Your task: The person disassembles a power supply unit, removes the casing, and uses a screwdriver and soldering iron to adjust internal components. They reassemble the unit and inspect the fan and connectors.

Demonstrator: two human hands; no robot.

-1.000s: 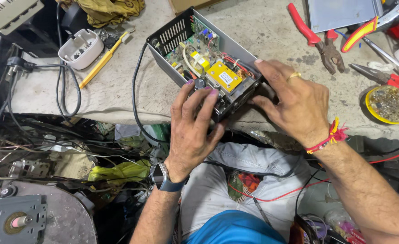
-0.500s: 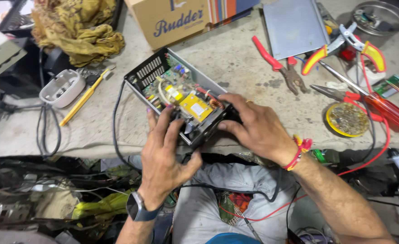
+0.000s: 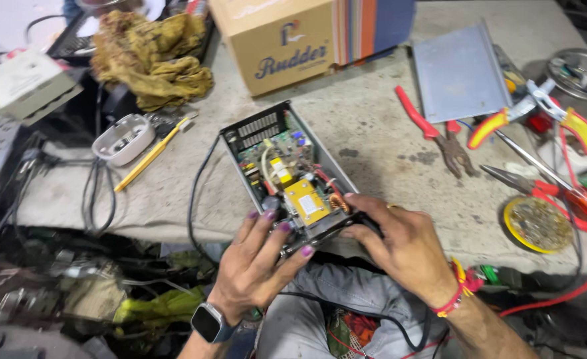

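An open grey metal power-supply box [image 3: 257, 129] lies at the front edge of the workbench, its circuit board with a yellow transformer [image 3: 305, 200] exposed. My left hand [image 3: 257, 266], with a watch on the wrist, grips the box's near left corner, fingertips resting on the board edge. My right hand [image 3: 403, 246], with a ring and a red thread wristband, holds the near right corner beside a copper coil. A black cable [image 3: 197, 193] runs from the box off the bench edge.
A cardboard box [image 3: 280, 43] and a grey metal cover [image 3: 456, 73] lie behind. Red-handled pliers [image 3: 433, 129], yellow-handled cutters [image 3: 539, 110], a red screwdriver [image 3: 573, 193] and a round tin [image 3: 538, 225] sit to the right. A yellow rag [image 3: 150, 56], white adapter [image 3: 124, 138] and yellow screwdriver [image 3: 150, 154] lie left.
The view has tilted up, so the box and hands appear lower in frame. Both hands keep their hold on the box's near end; the left fingers have shifted slightly.
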